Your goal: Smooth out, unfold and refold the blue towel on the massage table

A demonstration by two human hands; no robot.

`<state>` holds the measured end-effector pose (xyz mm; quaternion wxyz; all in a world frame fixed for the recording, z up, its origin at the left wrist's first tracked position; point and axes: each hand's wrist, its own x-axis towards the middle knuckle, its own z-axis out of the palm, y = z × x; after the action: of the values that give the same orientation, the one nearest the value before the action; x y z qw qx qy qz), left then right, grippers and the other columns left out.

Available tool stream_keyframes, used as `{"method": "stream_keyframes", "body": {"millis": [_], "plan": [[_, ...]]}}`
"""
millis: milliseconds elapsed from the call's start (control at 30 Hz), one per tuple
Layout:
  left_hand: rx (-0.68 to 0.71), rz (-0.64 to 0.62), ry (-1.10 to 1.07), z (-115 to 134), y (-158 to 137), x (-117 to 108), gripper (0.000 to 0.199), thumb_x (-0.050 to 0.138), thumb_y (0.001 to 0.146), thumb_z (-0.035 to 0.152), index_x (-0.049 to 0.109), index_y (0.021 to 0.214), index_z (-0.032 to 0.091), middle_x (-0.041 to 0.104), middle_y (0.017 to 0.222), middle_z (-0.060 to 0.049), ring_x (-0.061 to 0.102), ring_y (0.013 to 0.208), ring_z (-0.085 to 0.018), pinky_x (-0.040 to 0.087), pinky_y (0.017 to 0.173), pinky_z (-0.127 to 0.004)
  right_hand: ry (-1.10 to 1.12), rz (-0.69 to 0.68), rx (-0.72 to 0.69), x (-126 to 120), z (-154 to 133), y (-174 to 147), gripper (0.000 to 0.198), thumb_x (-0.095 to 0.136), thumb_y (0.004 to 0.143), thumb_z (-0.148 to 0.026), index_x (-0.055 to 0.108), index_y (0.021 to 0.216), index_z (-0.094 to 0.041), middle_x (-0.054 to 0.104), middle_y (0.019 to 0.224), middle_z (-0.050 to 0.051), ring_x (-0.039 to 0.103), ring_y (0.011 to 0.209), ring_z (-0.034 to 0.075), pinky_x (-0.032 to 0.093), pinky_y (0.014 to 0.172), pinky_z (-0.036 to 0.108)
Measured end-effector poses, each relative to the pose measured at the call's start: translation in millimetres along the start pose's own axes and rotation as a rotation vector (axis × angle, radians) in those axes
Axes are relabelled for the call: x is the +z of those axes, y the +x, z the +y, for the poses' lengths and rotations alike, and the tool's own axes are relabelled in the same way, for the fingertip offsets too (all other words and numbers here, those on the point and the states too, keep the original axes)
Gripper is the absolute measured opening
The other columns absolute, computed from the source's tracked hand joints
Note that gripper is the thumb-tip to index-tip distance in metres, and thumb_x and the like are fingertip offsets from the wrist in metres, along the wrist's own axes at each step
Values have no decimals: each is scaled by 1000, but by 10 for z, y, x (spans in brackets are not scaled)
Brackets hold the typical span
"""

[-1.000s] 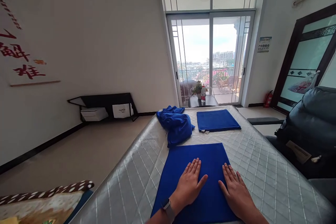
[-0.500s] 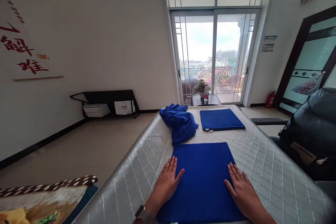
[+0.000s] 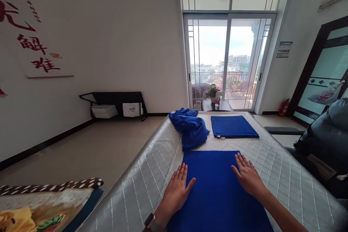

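Plainly, the left hand is lying palm down along the nine o'clock edge of the flat blue cloth, fingers extended, grasping nothing. From that cloth, which is resting on the quilted mattress, a crumpled blue bundle is sitting at eleven o'clock and a folded blue cloth near one. At two, the right hand is pressing its edge, unclenched, fingers slightly spread, likewise gripping nothing.
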<state>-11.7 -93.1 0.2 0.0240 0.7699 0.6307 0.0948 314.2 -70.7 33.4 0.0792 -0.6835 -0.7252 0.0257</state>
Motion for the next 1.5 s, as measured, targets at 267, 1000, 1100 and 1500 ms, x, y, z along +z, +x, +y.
{"method": "stream_keyframes", "body": {"millis": [267,1000,1100,1500], "plan": [[-73,31,-1,22,49,7,81,17,98,65,29,152,6,26,158,-16,26,147,-27,23,121,-46,20,-12,34,353,135,123,75,16,97,-57,17,156,-9,15,163,6,7,150,21,9,122,44],[457,37,-161,1960,714,217,68,12,102,53,18,156,12,26,161,-11,17,149,-24,20,122,-43,-84,-32,-70,289,196,55,61,24,95,-25,25,154,-11,13,162,7,8,150,23,13,120,46],[456,29,-129,1785,724,305,68,13,102,54,18,156,13,24,162,-9,16,150,-22,19,122,-41,-32,-27,-63,273,171,76,61,23,97,-34,25,154,-12,16,162,7,9,150,23,11,120,46],[-59,18,52,321,738,60,86,6,97,66,29,152,4,27,159,-15,23,148,-26,22,120,-44,41,-20,-8,323,205,146,68,17,98,-46,20,155,-10,16,163,6,6,150,19,7,121,43]]}}
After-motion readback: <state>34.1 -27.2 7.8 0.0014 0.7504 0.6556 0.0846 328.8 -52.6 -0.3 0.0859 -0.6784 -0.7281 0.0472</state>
